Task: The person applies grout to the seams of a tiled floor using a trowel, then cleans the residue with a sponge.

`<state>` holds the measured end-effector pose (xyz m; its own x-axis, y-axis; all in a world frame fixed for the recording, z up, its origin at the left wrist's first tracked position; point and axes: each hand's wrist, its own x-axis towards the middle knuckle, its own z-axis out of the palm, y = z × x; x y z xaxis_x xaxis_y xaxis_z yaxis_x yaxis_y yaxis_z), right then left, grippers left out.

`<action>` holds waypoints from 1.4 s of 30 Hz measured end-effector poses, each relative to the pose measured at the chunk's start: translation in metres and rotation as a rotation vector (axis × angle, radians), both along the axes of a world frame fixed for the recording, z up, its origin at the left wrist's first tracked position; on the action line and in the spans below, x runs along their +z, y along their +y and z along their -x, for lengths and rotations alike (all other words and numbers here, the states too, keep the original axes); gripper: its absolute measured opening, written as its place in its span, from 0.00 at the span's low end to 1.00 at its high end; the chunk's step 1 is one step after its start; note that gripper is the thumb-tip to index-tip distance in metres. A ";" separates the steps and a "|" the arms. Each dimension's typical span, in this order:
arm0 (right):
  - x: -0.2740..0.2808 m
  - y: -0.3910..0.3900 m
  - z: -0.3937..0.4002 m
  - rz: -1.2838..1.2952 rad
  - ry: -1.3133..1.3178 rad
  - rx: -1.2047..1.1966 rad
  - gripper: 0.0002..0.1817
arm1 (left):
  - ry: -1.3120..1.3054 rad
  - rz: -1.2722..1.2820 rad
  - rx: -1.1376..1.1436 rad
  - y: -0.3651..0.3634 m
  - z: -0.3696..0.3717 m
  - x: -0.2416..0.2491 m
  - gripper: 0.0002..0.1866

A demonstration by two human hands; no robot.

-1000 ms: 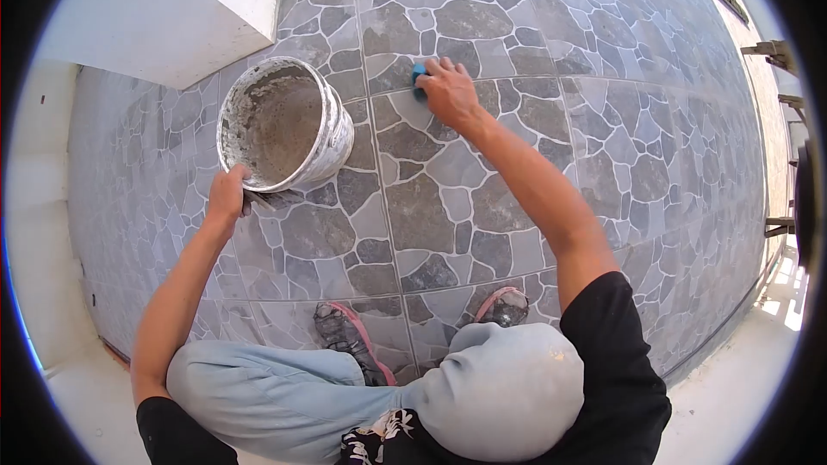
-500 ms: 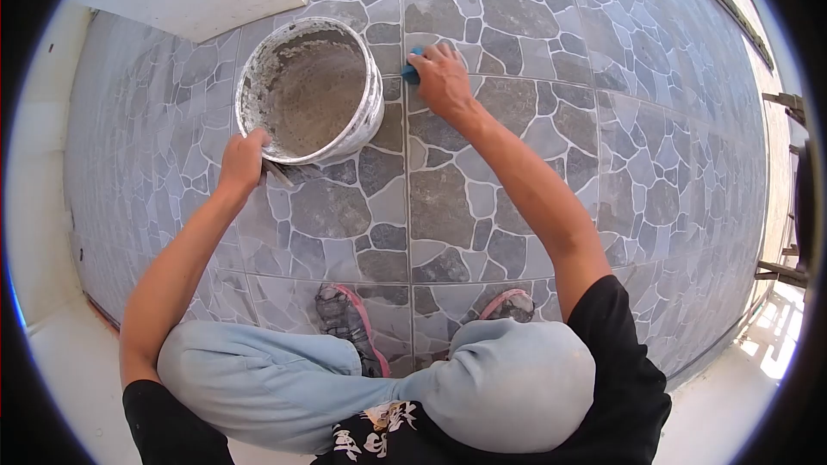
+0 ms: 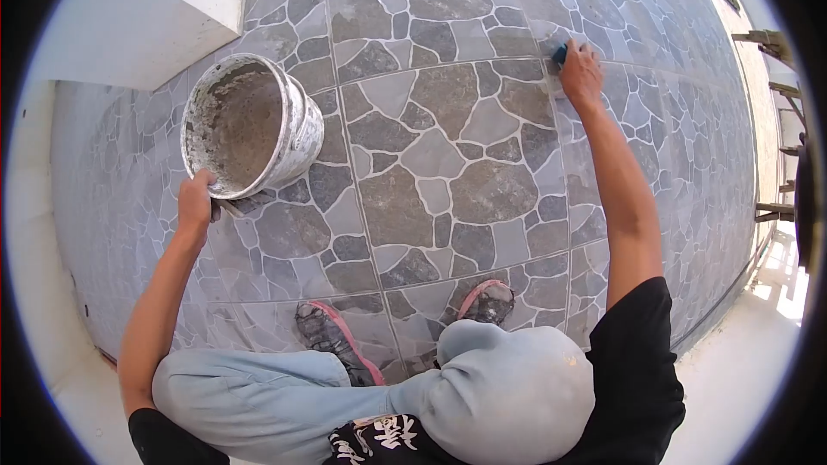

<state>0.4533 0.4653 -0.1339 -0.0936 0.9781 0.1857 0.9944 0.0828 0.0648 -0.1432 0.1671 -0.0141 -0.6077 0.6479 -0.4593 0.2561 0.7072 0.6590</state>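
Note:
My left hand [image 3: 195, 204] is closed on the near-left rim of a white, mortar-smeared bucket [image 3: 299, 133]. Wet grey-brown grout [image 3: 245, 125] shows inside it, and a thin greyish strip [image 3: 229, 207] juts out beside my fingers. Far out to the right, my right hand [image 3: 583, 75] grips a small blue sponge-like pad [image 3: 560, 54], mostly covered by my fingers. The pad is down at the tiled floor [image 3: 435, 153], where a crosswise tile joint meets a lengthwise one.
A white pillar base [image 3: 151, 17] stands behind the bucket at the upper left. My shoes [image 3: 338, 340] rest on the tiles close in front. Wooden pieces [image 3: 780, 209] jut in at the right edge, beside a pale wall strip.
My right hand with the blue pad has moved right along the crosswise joint, away from the bucket. My view has shifted right; my left hand stays on the bucket rim.

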 end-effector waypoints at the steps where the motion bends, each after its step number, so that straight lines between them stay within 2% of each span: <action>1: 0.001 -0.001 0.004 -0.038 0.031 -0.028 0.16 | -0.001 -0.034 0.012 -0.001 -0.001 -0.001 0.17; 2: 0.000 -0.004 0.018 -0.071 0.065 -0.059 0.16 | 0.002 -0.066 0.020 -0.002 -0.002 -0.001 0.18; 4: -0.018 -0.016 0.074 -0.120 0.222 0.032 0.17 | -0.007 -0.030 0.000 0.000 -0.007 0.008 0.21; 6: -0.023 -0.054 0.164 -0.169 0.346 0.301 0.19 | 0.025 -0.003 0.036 -0.002 -0.003 0.003 0.20; 8: -0.025 -0.094 0.248 -0.103 0.483 0.654 0.19 | 0.042 0.021 0.057 -0.004 0.005 -0.007 0.20; 9: -0.029 -0.107 0.284 -0.073 0.550 0.822 0.19 | 0.139 0.042 -0.092 -0.007 0.010 -0.011 0.19; 10: -0.027 -0.108 0.309 -0.039 0.503 0.892 0.18 | 0.237 0.065 -0.243 -0.009 0.015 -0.013 0.18; 11: -0.027 -0.103 0.328 -0.001 0.457 0.963 0.18 | 0.237 0.070 -0.234 -0.010 0.017 -0.015 0.18; 14: -0.022 -0.014 0.366 -0.052 0.389 0.890 0.15 | 0.193 0.069 -0.181 -0.014 0.016 -0.018 0.17; 16: -0.018 0.012 0.375 -0.065 0.340 0.833 0.15 | 0.202 0.096 -0.245 -0.011 0.016 -0.017 0.18; 18: -0.010 0.014 0.375 -0.107 0.330 0.824 0.14 | 0.189 0.078 -0.208 -0.008 0.019 -0.017 0.19; 20: -0.020 -0.029 0.364 -0.075 0.333 0.860 0.14 | 0.148 0.069 -0.032 -0.007 0.014 -0.017 0.21; 22: -0.019 -0.089 0.349 0.032 0.361 0.961 0.13 | 0.119 0.058 -0.028 -0.005 0.005 -0.004 0.21; 24: -0.020 -0.111 0.338 -0.020 0.360 0.974 0.12 | 0.115 -0.025 -0.032 -0.007 0.011 -0.013 0.20; 26: -0.011 -0.098 0.334 0.024 0.306 0.907 0.10 | 0.127 -0.110 -0.087 -0.003 0.008 -0.021 0.18; 29: -0.005 -0.074 0.286 0.056 0.214 0.829 0.07 | -0.016 -0.011 0.000 0.006 -0.007 0.005 0.18; 33: -0.008 -0.046 0.193 0.037 0.296 0.717 0.09 | 0.020 -0.024 0.015 -0.002 -0.001 0.001 0.17; 36: -0.006 -0.048 0.188 0.037 0.339 0.683 0.10 | 0.053 -0.068 0.010 -0.002 0.000 -0.005 0.17; 39: -0.024 -0.064 0.253 -0.063 0.463 0.783 0.07 | 0.010 -0.060 0.009 0.000 -0.004 -0.002 0.19; 42: -0.033 -0.087 0.342 -0.120 0.450 0.877 0.06 | 0.033 -0.065 0.014 -0.001 0.002 -0.006 0.19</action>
<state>0.1114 0.3783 -0.1665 -0.6717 0.5688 0.4747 0.5182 0.8186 -0.2476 -0.1448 0.1664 -0.0202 -0.6311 0.6669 -0.3961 0.2683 0.6668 0.6952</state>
